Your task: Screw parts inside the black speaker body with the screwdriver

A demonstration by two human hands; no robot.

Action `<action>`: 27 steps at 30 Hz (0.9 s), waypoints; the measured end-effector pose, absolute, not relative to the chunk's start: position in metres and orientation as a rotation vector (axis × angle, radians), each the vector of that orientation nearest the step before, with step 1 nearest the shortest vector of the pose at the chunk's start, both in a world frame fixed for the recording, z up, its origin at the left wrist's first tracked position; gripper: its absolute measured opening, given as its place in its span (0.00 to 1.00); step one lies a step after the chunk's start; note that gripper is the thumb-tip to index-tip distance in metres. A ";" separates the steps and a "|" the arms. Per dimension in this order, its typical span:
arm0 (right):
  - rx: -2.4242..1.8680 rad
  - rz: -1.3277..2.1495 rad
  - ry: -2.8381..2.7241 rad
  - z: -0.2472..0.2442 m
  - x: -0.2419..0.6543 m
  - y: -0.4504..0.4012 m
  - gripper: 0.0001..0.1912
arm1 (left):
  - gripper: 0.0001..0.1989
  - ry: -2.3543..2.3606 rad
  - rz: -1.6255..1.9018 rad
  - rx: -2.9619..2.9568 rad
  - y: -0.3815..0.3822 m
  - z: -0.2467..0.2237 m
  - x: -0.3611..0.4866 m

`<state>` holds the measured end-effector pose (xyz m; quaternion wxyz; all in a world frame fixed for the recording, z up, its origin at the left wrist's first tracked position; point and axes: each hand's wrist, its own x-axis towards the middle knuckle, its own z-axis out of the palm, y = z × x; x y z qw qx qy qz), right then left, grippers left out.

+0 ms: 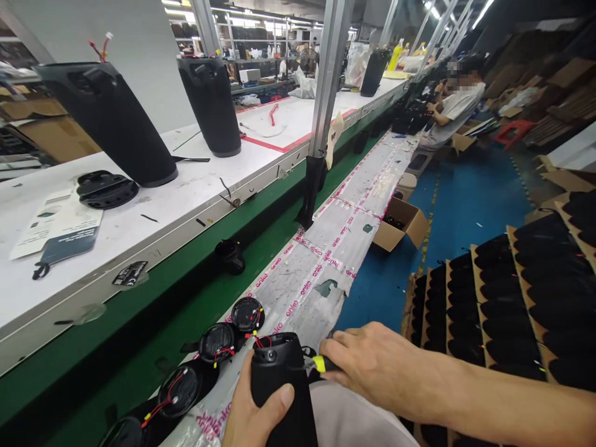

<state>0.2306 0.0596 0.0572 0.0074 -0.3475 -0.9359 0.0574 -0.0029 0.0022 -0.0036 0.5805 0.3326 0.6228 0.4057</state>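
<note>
Factory bench, taped over, runs ahead. Left hand [254, 413] wraps the black speaker body [282, 388] upright at the near edge, bracing it; right hand [382, 366] closes on a yellow-tipped tool [320, 364] against its top. Wired end caps [216, 341] lie alongside, within reach.

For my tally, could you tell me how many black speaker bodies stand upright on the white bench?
3: nearest at left, the next behind it, a far one past the post. Others may be hidden.
</note>
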 end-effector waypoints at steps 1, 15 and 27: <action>-1.061 0.164 -2.938 0.058 0.231 0.060 0.11 | 0.44 1.452 0.941 0.789 0.003 -0.001 -0.003; -1.056 0.204 -3.003 0.061 0.212 0.059 0.11 | 0.48 1.559 0.895 0.934 0.001 0.006 0.000; -1.067 0.299 -3.081 0.062 0.211 0.063 0.10 | 0.42 1.534 0.942 0.922 0.002 0.012 0.005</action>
